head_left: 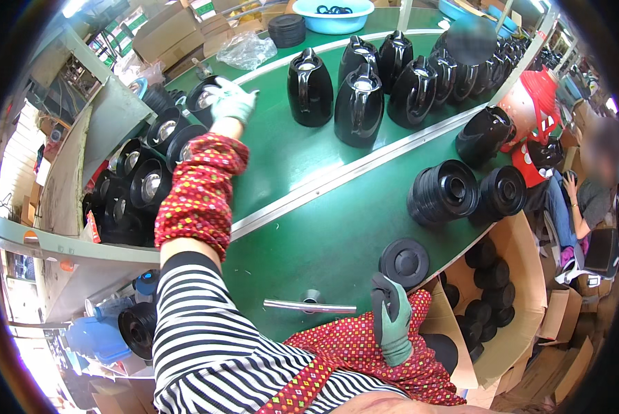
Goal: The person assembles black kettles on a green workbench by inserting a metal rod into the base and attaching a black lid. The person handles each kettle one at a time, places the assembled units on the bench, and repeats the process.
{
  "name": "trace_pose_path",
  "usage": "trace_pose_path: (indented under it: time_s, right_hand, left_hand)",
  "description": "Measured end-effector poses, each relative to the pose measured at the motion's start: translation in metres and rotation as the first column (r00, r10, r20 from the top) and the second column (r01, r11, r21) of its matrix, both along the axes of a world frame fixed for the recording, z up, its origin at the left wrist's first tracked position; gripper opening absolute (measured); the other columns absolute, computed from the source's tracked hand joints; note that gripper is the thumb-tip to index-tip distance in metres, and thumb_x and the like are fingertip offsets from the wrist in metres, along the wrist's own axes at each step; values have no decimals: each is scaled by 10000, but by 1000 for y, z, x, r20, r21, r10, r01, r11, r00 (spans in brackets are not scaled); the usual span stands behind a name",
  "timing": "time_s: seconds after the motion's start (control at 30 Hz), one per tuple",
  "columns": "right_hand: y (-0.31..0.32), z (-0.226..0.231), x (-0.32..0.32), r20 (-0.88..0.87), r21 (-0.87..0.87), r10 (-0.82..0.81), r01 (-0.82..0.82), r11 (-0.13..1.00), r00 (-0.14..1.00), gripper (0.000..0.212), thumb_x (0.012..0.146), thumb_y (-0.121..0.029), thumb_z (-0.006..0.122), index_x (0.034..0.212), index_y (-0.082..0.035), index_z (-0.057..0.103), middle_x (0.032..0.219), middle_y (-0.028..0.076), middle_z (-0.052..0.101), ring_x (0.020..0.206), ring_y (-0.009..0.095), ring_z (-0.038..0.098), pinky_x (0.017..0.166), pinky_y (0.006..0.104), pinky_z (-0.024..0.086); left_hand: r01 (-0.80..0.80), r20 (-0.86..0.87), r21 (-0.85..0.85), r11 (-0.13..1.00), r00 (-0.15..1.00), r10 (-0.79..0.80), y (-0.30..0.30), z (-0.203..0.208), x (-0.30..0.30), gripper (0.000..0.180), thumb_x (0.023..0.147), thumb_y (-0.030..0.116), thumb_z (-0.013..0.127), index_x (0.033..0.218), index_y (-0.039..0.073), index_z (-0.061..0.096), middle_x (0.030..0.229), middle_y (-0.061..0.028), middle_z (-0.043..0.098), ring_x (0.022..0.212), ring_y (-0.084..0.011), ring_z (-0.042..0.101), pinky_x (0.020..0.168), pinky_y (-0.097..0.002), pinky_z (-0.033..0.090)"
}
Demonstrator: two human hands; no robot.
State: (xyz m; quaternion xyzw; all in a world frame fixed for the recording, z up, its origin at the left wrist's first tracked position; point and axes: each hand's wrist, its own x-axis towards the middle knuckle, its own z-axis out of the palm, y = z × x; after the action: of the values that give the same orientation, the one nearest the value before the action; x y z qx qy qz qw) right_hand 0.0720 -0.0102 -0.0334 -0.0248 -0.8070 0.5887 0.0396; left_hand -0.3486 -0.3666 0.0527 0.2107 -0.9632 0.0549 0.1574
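My left hand (232,105), in a pale green glove, reaches to the far left with its fingers spread. Beside its fingertips lies a black jug body (200,99) with a shiny metal inside; whether they touch I cannot tell. More such jug bodies (146,185) are piled on their sides at the left. Close to my body, my right hand (394,328), also gloved, is closed around a dark curved piece (385,293), its kind partly hidden by the fingers. Just beyond it a round black lid-like disc (404,263) lies flat on the green table (275,265).
Upright black jugs (360,107) stand in rows beyond a metal rail (351,169). Stacked black rings (444,193) stand at the right, near a cardboard box (523,297) of black parts. A metal bar (309,306) lies in front. A person (596,179) sits at far right.
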Motion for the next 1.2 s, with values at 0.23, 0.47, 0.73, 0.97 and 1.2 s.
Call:
trace_pose_path:
  time_s: [0.23,0.47,0.73,0.97,1.2]
  right_hand:
    - [-4,10,-5,-65,90,-11,17,996,998,460,893,-17,682,1347,19,618,1262,198,667,1189,338,664,1035,388,516]
    - [0,9,-8,-133,28,-83,87,996,988,487,963,-231,749,1381,-22,612,1278,193,654,1136,357,682,996,413,532]
    - [18,86,-57,178,-650,119,26,759,977,752,979,-373,748,1614,-120,435,1504,171,563,1250,208,646,930,342,577]
    - [46,144,15,235,-624,320,-110,774,918,720,981,-411,771,1510,-5,500,1367,143,662,1209,209,678,1035,344,564]
    - [122,49,108,65,-836,272,-96,540,960,623,1058,-355,626,1535,14,469,1482,169,593,1352,303,598,1172,460,461]
  left_hand:
    - [259,-97,0,966,961,-258,-95,-16,-20,170,920,163,602,927,59,736,1048,-230,757,984,-447,727,840,-536,585]
    - [467,-39,29,884,884,-466,-9,10,45,479,914,362,769,1240,47,614,1101,-226,744,1039,-420,712,896,-512,552]
    - [949,-148,244,198,238,-960,97,95,295,473,801,24,767,1259,25,652,1151,-235,726,998,-451,720,823,-446,613]
    - [961,-40,157,-228,-225,-974,133,110,389,405,813,214,827,1127,1,685,1409,-260,627,812,-306,737,674,-380,600]
    - [381,-482,876,-297,640,-599,123,-1,384,805,938,-36,717,1636,31,322,1658,-157,379,1276,-282,617,1003,-367,552]
